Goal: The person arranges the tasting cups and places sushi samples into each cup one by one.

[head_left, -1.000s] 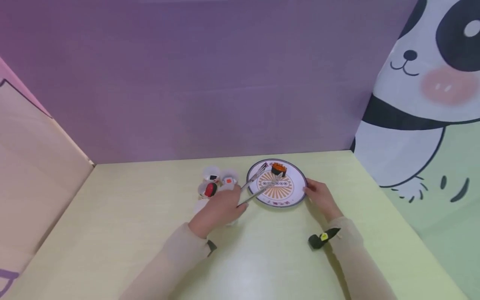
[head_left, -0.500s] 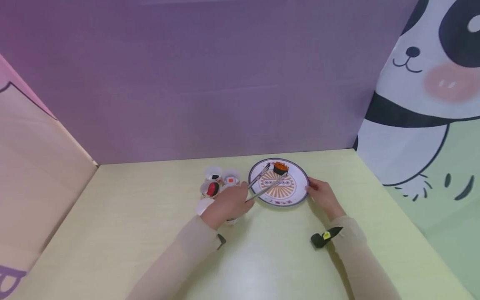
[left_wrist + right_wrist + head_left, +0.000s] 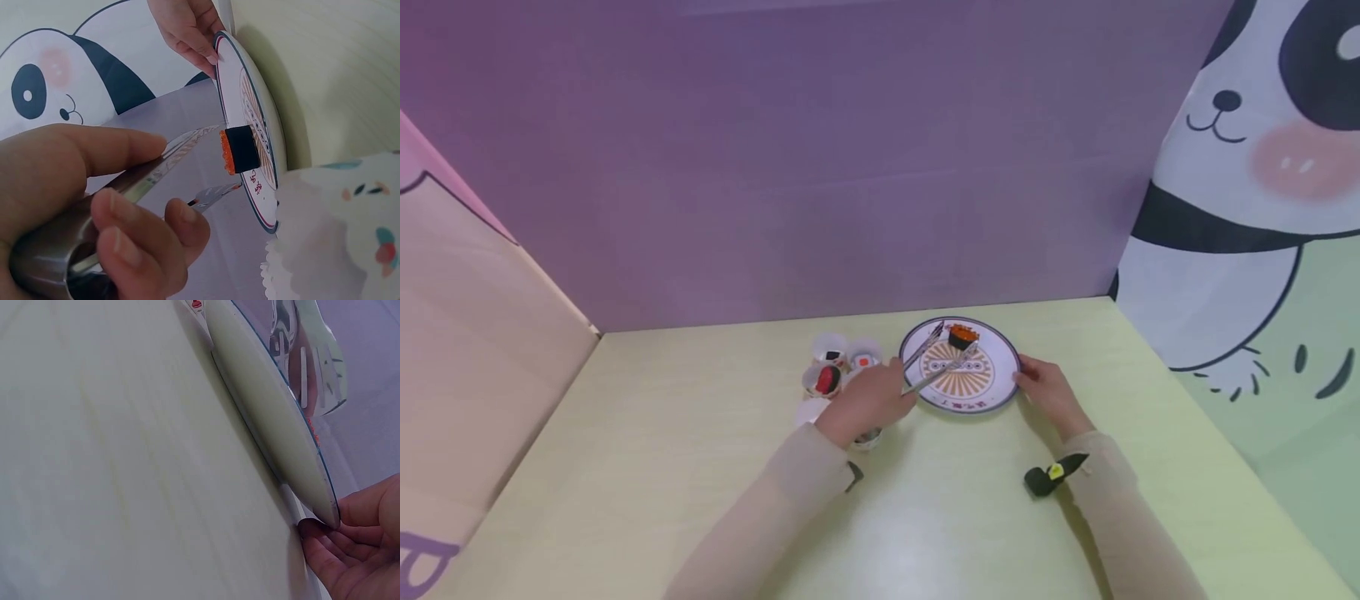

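Note:
My left hand grips metal tongs, thumb on one arm and fingers curled round the other. Their slotted ends are spread apart over the white plate, one on each side of a sushi piece. This piece has a black wrap and orange roe on top; it sits toward the plate's far side, with gaps to the tong ends in the left wrist view. My right hand pinches the plate's right rim between thumb and fingers, fingers beneath the edge, as the right wrist view shows.
Several small paper cups stand left of the plate, partly hidden by the left hand. One holds a red-topped sushi piece. A purple wall rises at the table's back edge, and a panda-printed wall stands on the right.
The left hand has shifted slightly right with the tongs, uncovering more of the nearest cup. The head view has moved a little. The right hand stays at the plate rim.

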A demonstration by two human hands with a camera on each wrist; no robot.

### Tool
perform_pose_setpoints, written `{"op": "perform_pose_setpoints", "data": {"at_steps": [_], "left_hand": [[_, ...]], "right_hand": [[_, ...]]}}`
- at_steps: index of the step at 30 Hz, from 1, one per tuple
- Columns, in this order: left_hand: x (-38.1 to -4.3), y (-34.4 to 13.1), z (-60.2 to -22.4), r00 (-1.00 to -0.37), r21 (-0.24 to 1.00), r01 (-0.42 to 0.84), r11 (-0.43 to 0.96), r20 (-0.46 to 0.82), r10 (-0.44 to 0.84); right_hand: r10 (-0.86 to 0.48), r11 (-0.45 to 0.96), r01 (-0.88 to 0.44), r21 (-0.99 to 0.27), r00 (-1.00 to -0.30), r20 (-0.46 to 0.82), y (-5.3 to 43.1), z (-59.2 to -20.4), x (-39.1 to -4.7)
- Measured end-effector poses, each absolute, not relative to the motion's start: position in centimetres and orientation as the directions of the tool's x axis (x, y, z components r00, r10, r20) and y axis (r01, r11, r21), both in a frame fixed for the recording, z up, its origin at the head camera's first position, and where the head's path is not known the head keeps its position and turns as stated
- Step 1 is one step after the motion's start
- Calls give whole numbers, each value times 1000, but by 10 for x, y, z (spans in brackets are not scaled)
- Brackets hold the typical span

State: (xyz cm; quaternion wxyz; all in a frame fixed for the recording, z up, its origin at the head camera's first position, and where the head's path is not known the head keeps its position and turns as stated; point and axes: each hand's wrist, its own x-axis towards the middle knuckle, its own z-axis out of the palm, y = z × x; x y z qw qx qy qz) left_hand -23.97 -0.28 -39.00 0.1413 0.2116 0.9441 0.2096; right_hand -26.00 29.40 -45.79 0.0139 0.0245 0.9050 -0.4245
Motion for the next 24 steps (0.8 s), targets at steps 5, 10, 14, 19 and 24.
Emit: {"op": "perform_pose_setpoints", "data": {"at_steps": [5,10,14,19,24], "left_hand": [[-246,4,-394,-869,437,344,831,-188,458],[-251,9,-399,-873,424,337,840,-194,448],[-254,11,-402,-874,429,320,845,-211,438],[-258,13,-405,-871,447,303,841,-227,435],[-260,16,-408,-869,462,295,836,-234,436]], "right_hand": [[41,630,77,-773,-997,-66,294,-458,-260],[47,627,75,-775,-997,-58,293,-458,-261],[47,630,75,-773,-997,-58,293,-457,-262],[47,634,76,-769,-997,-60,293,-457,-263],[45,641,67,-765,-998,-49,293,-459,-262]]}}
